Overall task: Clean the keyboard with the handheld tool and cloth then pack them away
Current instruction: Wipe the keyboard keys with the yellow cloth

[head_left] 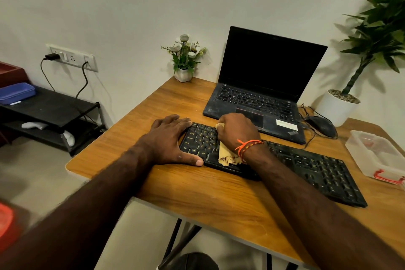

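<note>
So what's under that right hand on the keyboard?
A tan cloth lies under the right hand, spread over the black desktop keyboard; its edges stick out front and back. The keys beneath it are covered.

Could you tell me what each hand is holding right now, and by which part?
The right hand grips the cloth at its far end, on the keyboard. The left hand holds nothing; it rests flat on the keyboard's left end.
</note>
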